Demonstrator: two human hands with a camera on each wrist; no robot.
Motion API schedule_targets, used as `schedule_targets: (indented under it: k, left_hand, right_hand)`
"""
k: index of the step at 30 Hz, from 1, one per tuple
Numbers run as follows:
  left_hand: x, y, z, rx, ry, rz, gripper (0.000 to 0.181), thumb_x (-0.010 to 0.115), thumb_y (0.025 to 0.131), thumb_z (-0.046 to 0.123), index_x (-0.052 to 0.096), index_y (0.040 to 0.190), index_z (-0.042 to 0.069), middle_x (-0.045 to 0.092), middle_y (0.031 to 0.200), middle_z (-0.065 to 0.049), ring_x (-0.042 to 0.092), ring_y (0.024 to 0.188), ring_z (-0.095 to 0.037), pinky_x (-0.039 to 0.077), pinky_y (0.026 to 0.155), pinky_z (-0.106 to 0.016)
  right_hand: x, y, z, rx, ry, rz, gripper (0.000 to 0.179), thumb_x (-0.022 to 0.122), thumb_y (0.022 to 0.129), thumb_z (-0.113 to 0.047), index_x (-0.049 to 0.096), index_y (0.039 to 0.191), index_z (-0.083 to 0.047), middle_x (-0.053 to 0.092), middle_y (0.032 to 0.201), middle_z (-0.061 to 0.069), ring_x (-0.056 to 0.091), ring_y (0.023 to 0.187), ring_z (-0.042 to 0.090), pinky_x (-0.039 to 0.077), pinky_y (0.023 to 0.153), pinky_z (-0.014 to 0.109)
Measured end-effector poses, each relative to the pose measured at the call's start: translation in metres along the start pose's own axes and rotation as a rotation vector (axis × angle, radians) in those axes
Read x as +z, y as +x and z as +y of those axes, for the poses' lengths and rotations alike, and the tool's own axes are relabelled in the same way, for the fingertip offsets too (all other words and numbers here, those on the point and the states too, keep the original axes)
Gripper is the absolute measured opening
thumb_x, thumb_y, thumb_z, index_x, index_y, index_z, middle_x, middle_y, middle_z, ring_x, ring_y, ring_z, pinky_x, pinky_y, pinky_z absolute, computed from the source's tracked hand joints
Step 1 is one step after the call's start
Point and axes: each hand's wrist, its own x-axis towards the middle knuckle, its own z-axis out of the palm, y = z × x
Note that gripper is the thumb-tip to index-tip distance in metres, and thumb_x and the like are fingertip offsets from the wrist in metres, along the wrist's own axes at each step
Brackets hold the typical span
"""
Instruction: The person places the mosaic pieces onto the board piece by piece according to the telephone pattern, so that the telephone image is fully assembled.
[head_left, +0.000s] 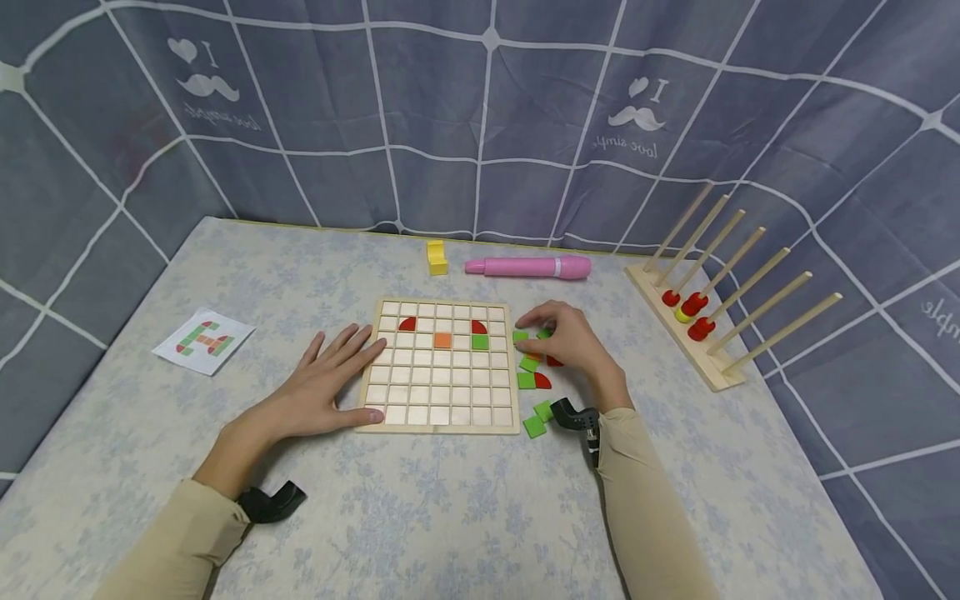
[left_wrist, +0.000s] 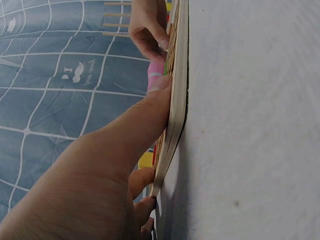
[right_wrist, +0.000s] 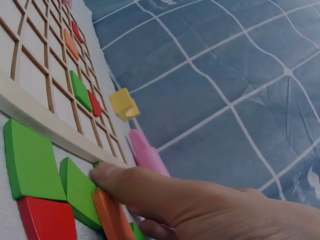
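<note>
A wooden grid board (head_left: pixel 438 429) lies flat, with two red quarter-round tiles (head_left: pixel 407 323), an orange square tile (head_left: pixel 442 340) and a green square tile (head_left: pixel 480 342) in its cells. My left hand (head_left: pixel 318 387) rests on the board's left edge, fingers spread; its thumb (left_wrist: pixel 150 107) lies along the frame. Just right of the board, my right hand (head_left: pixel 566 337) pinches a green tile (head_left: pixel 520 337) between thumb and index finger. Loose tiles lie below and around that hand: green (right_wrist: pixel 32 160), red (right_wrist: pixel 47 217) and orange (right_wrist: pixel 112 215). The hand partly covers some.
A card (head_left: pixel 204 342) printed with a coloured tile pattern lies at the left. Behind the board are a yellow block (head_left: pixel 437 258) and a pink pen-shaped object (head_left: pixel 528 267). A wooden peg stand (head_left: pixel 690 333) with red and yellow rings stands at the right. Patterned cloth (head_left: pixel 480 108) hangs behind the table.
</note>
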Motion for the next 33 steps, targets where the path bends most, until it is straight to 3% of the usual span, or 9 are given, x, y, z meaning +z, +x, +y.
schedule_targets:
  k: [7, 15, 20, 27, 33]
  left_hand:
    - [0.000, 0.000, 0.000, -0.006, 0.006, -0.004, 0.103, 0.076, 0.090, 0.060, 0.029, 0.168, 0.014, 0.018, 0.176, -0.019, 0.010, 0.163, -0.044, 0.000, 0.127, -0.070]
    - [0.002, 0.001, -0.003, 0.004, 0.013, -0.008, 0.103, 0.076, 0.090, 0.061, 0.028, 0.169, 0.016, 0.018, 0.176, -0.018, 0.010, 0.163, -0.043, 0.000, 0.126, -0.071]
    - [0.003, 0.000, -0.005, 0.010, 0.013, -0.002, 0.103, 0.075, 0.090, 0.061, 0.028, 0.169, 0.016, 0.017, 0.176, -0.017, 0.010, 0.163, -0.043, 0.000, 0.127, -0.070]
    - [0.003, -0.001, -0.005, 0.005, 0.004, 0.013, 0.103, 0.077, 0.089, 0.059, 0.029, 0.169, 0.016, 0.019, 0.176, -0.018, 0.011, 0.163, -0.044, 0.001, 0.126, -0.071]
    - [0.002, 0.000, -0.004, 0.003, 0.001, 0.016, 0.103, 0.077, 0.089, 0.060, 0.029, 0.168, 0.016, 0.020, 0.175, -0.019, 0.011, 0.163, -0.044, 0.001, 0.125, -0.072]
  right_hand:
    - [0.000, -0.001, -0.002, -0.006, -0.062, 0.017, 0.021, 0.087, 0.088, -0.020, 0.082, 0.107, -0.014, 0.074, 0.110, 0.005, 0.063, 0.098, 0.026, 0.053, 0.089, 0.042]
    - [0.004, 0.010, -0.009, -0.052, -0.003, 0.045, 0.020, 0.085, 0.091, -0.023, 0.080, 0.108, -0.014, 0.075, 0.105, 0.003, 0.067, 0.100, 0.021, 0.057, 0.094, 0.040]
    - [0.023, 0.026, -0.032, -0.117, 0.020, -0.012, 0.017, 0.084, 0.093, -0.021, 0.079, 0.107, -0.013, 0.074, 0.102, 0.002, 0.066, 0.094, 0.018, 0.057, 0.088, 0.037]
    - [0.059, 0.052, -0.070, -0.182, 0.046, -0.029, 0.019, 0.085, 0.092, -0.019, 0.079, 0.108, -0.010, 0.071, 0.098, 0.004, 0.065, 0.088, 0.016, 0.057, 0.081, 0.031]
    - [0.079, 0.063, -0.087, -0.186, 0.022, -0.027, 0.019, 0.084, 0.092, -0.019, 0.079, 0.108, -0.009, 0.071, 0.100, 0.004, 0.066, 0.090, 0.017, 0.056, 0.083, 0.030]
